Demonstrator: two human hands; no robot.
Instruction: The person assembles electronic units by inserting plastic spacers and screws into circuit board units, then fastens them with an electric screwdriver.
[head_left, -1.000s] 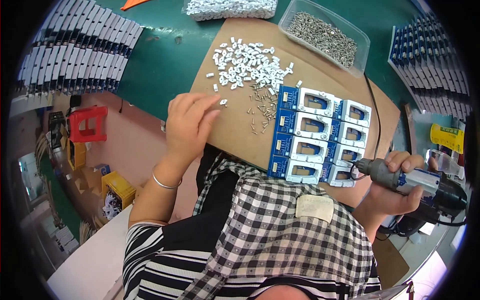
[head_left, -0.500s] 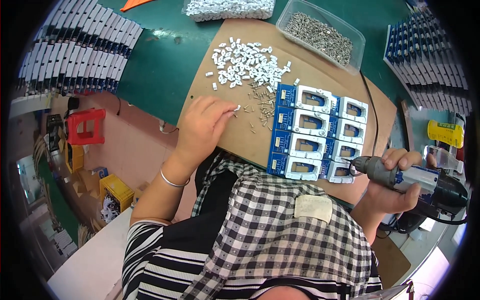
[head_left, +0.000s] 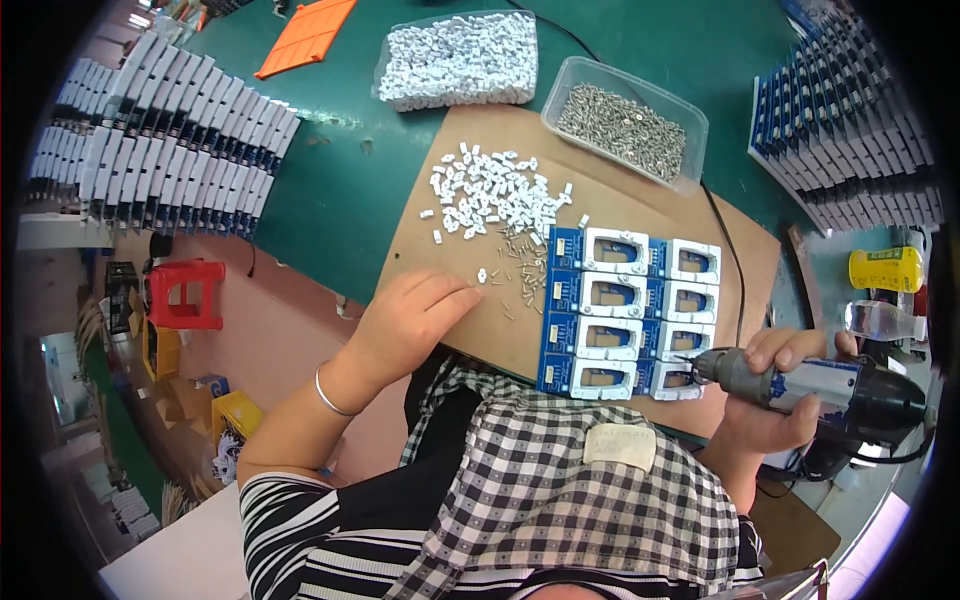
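Green surface [head_left: 340, 190], brown board [head_left: 470, 300], blue-and-white parts [head_left: 625, 305].
Left hand [head_left: 410, 325] flat, fingers apart, by the small screws [head_left: 522, 272]; right hand [head_left: 785, 395] clamped on electric screwdriver [head_left: 810, 385].

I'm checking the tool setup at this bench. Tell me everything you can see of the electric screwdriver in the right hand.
The electric screwdriver lies nearly level in the right hand, tip pointing left. Its front barrel looks like grey metal, its body silver, and its rear dark and bulbous, with a dark cable trailing off behind. The thin bit meets the lowest right blue-and-white module in the block on the brown board. Fingers wrap over the barrel from above, and the palm supports it from below.
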